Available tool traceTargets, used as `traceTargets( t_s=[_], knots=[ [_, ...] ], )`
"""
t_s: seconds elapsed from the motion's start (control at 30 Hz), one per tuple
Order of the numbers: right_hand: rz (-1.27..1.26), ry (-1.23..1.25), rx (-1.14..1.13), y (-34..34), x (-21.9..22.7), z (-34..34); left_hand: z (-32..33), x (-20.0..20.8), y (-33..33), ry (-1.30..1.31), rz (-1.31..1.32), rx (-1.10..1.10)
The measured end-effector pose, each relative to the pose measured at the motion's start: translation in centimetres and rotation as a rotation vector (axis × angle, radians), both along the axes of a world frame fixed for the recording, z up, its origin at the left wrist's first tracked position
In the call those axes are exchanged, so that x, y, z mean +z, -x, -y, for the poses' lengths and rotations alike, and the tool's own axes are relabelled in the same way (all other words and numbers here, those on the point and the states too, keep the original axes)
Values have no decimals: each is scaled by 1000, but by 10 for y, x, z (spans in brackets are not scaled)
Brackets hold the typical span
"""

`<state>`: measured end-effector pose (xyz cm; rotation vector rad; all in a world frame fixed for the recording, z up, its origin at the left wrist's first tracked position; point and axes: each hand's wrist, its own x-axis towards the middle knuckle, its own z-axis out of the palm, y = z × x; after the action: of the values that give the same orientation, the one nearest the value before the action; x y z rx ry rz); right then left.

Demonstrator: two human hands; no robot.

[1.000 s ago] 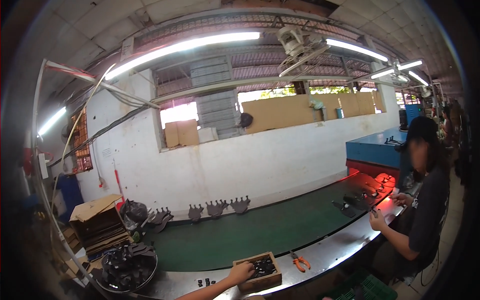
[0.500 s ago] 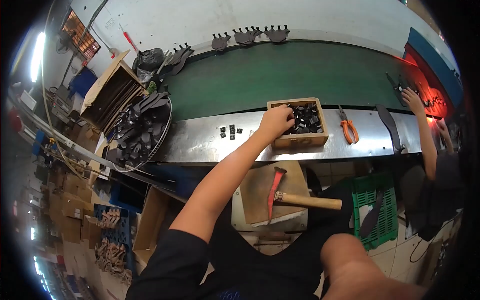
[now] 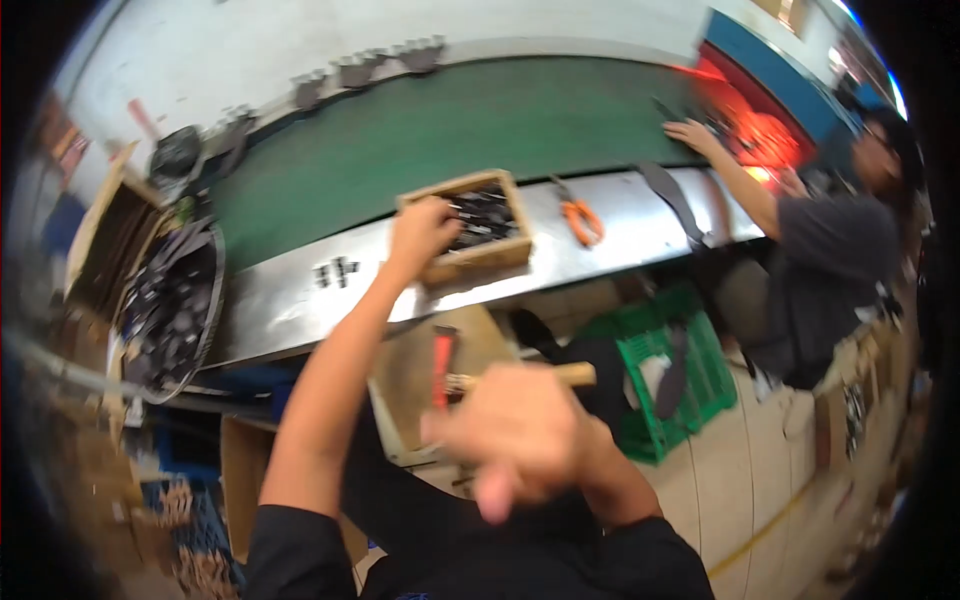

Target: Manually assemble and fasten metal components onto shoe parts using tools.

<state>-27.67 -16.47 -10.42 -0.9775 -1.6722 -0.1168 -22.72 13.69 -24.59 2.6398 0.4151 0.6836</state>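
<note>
My left hand [image 3: 424, 232] reaches over the left side of a wooden box [image 3: 492, 258] heaped with small black pieces [image 3: 485, 215]. Its fingers are curled down among them, and their tips are hidden. Several similar black pieces [image 3: 337, 272] stand on the metal ledge left of the box. Close to the camera, my right hand [image 3: 520, 420] is raised and smeared by motion, so its fingers cannot be read. Behind it, partly covered, lies a hammer with a red head [image 3: 442, 360] and wooden handle [image 3: 577, 374] on a board [image 3: 405, 370].
Orange-handled pliers [image 3: 580, 222] and a dark sole [image 3: 672, 200] lie right of the box. A green belt [image 3: 430, 125] runs behind. A basket [image 3: 217, 310] of dark soles stands left, a green crate [image 3: 715, 370] lower right. A co-worker's hand [image 3: 692, 135] is near a red-lit machine opening.
My right hand has risen from the lower right into the middle. The view has swung right, showing more of the co-worker. My left hand stays in the box.
</note>
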Motion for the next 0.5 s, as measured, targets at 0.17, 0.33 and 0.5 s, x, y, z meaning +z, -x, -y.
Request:
traceTargets(
  t_s=[0.17, 0.33, 0.5],
  knots=[
    [10, 535, -792, -111, -59, 76, 14, 25, -4, -41, -26, -24],
    [145, 554, -1603, -298, -113, 157, 18, 20, -18, -20, -12, -82],
    [-87, 787, -1363, -376, -155, 169, 23, 19, -15, -8, -2, 42]
  ],
)
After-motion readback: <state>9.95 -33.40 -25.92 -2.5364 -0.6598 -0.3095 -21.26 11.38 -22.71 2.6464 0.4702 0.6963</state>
